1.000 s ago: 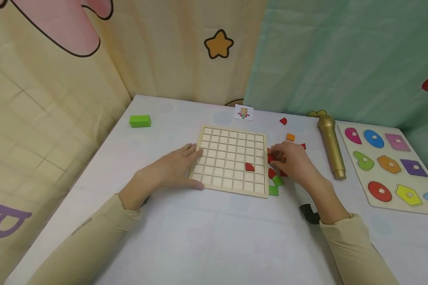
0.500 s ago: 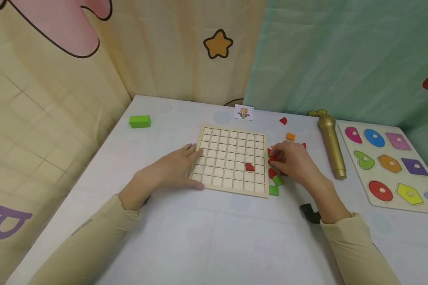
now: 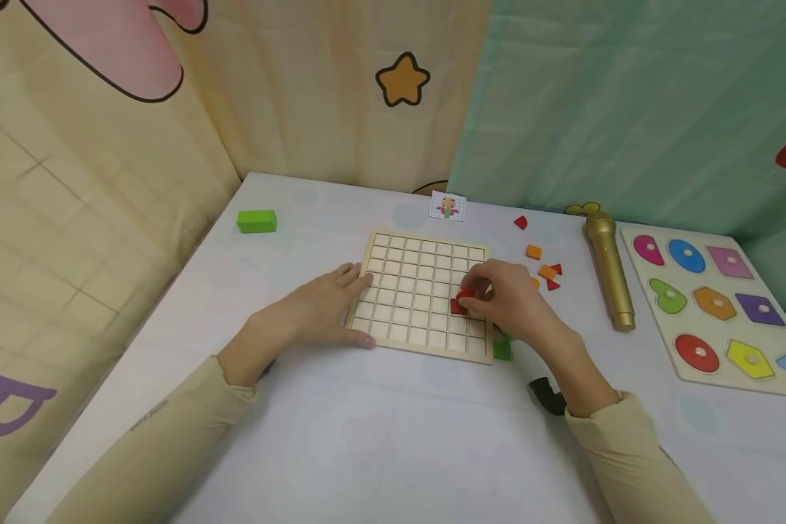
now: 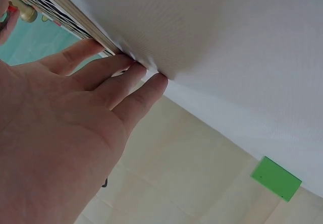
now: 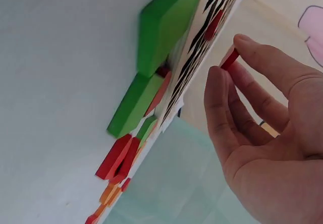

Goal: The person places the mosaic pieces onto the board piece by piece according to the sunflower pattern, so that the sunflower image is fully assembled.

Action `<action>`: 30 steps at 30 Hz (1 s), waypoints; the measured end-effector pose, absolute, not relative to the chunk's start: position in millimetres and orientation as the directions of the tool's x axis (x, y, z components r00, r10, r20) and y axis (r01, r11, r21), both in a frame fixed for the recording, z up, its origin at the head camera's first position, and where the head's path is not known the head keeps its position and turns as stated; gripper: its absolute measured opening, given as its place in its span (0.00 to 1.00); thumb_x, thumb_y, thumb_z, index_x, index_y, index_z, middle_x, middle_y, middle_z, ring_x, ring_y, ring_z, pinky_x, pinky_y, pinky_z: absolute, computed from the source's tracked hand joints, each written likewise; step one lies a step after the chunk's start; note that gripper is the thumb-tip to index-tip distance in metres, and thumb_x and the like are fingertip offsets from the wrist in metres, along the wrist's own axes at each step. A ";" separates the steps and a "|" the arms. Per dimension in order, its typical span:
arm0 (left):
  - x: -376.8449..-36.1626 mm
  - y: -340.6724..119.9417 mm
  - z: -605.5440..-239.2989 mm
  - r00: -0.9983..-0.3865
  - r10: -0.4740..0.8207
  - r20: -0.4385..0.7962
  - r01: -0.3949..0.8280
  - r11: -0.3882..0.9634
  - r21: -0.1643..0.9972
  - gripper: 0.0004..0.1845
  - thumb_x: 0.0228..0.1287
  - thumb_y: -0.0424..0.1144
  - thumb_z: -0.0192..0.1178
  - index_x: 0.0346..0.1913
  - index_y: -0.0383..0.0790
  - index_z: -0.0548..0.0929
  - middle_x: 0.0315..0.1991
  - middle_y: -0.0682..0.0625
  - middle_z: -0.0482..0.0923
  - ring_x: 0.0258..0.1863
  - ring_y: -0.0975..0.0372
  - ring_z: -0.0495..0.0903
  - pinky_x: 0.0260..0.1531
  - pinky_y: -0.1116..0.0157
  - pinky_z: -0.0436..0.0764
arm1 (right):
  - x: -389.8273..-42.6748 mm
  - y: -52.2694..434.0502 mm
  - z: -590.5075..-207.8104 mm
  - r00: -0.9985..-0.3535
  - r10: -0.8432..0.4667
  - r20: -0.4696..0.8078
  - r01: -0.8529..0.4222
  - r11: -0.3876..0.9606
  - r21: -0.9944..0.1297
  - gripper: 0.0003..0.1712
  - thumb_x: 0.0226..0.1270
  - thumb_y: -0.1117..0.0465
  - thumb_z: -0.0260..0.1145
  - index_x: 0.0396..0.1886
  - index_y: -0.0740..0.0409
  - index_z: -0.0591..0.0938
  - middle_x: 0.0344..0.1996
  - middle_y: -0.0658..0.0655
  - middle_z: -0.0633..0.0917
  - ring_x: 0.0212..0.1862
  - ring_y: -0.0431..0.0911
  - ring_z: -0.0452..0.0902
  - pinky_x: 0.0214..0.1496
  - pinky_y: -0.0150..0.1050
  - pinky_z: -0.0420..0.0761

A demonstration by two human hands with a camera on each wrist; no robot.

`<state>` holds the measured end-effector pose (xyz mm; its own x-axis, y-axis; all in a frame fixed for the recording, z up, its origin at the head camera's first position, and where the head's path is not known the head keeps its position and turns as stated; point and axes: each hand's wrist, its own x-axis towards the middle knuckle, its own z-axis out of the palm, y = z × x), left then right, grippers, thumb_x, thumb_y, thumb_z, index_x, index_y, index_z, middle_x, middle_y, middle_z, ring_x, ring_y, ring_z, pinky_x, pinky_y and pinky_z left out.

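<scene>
A pale wooden grid board lies on the white table. My left hand rests along its left edge, fingers extended and touching the rim, as the left wrist view also shows. Over the board's right part, my right hand pinches a small red piece between thumb and fingertips. Just beneath it a red quarter-round piece lies in a cell. Beside the board's right edge are green blocks and more red pieces, mostly hidden by my right hand in the head view.
Orange pieces and a red piece lie right of the board. A gold microphone and a knobbed shape puzzle stand farther right. Behind the board is a small picture card; a green block sits at left.
My right hand has moved left from the loose pieces to above the board, carrying a red piece. The orange and red pieces it covered now show. My left hand has stayed put.
</scene>
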<state>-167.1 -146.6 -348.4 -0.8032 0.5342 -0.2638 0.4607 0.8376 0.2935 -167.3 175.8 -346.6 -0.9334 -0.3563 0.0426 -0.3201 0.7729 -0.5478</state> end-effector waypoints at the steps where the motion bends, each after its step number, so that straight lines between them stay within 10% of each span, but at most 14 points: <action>1: -167.1 -146.2 -348.5 -0.803 0.534 -0.265 0.461 0.838 0.293 0.63 0.60 0.71 0.69 0.85 0.39 0.52 0.86 0.37 0.43 0.86 0.44 0.43 0.83 0.46 0.52 | -167.9 172.8 -346.7 -0.929 -0.368 0.042 -0.329 0.767 -0.551 0.10 0.66 0.62 0.79 0.43 0.58 0.88 0.38 0.54 0.86 0.42 0.49 0.81 0.47 0.44 0.85; 30: -167.6 -144.7 -347.8 -0.805 0.531 -0.263 0.462 0.841 0.282 0.63 0.60 0.71 0.69 0.85 0.38 0.51 0.86 0.36 0.43 0.86 0.44 0.43 0.83 0.45 0.53 | -165.7 157.9 -357.2 -0.913 -0.404 0.062 -0.376 0.773 -0.511 0.14 0.64 0.62 0.79 0.48 0.58 0.89 0.38 0.53 0.89 0.42 0.47 0.83 0.47 0.44 0.87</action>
<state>-167.6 -144.7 -347.8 -0.8052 0.5314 -0.2633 0.4625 0.8405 0.2822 -165.7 157.9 -357.2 -0.9129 -0.4035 0.0621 -0.3764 0.7729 -0.5108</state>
